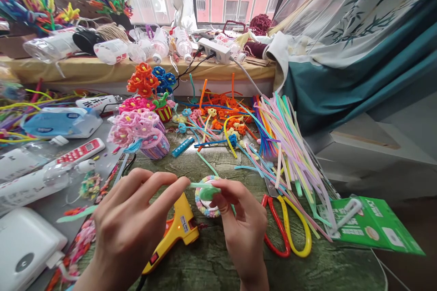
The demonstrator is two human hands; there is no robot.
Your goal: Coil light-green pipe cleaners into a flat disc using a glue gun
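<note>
Green counter [239,259] stretches before me, with a yellow glue gun [182,227] on it. Just right of the gun, my right hand [241,223] pinches a green fuzzy stem [209,191] between thumb and forefinger; my left hand [133,223], fingers nearly closed, grips its other end. The scissors [287,227] lie farther right.

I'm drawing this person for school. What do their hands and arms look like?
The left hand and right hand have slim fingers and wear no gloves. I see no rings or watch. No sleeve shows at the wrists, and the picture cuts off the arms higher up.
</note>
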